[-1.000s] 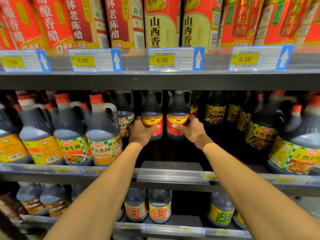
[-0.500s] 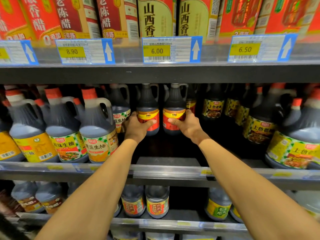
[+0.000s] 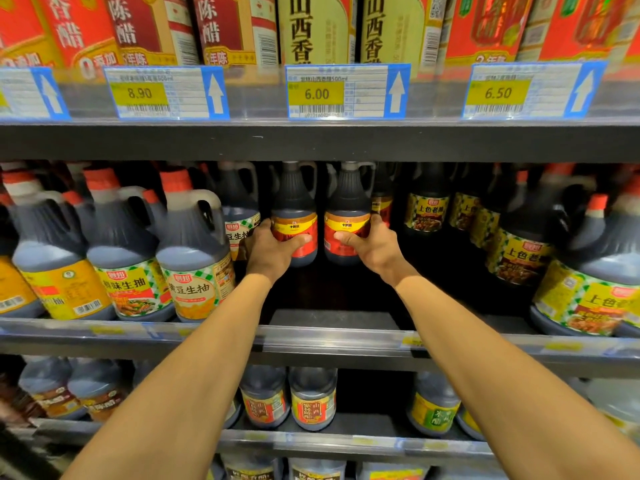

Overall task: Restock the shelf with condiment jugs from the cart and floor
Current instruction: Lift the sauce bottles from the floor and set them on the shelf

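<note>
We hold two dark-filled jugs upright, side by side, far back on the middle shelf point(image 3: 332, 332). Our left hand point(image 3: 270, 251) wraps the left red-labelled jug point(image 3: 294, 223); our right hand point(image 3: 372, 245) wraps the right red-labelled jug point(image 3: 348, 220). Each grip holds its jug at the label, thumb across the front.

Both gripped jugs point(image 3: 294, 233) point(image 3: 347, 230) sit slightly deeper in the shelf than before.

Two jugs point(image 3: 293, 233) side by side
</note>
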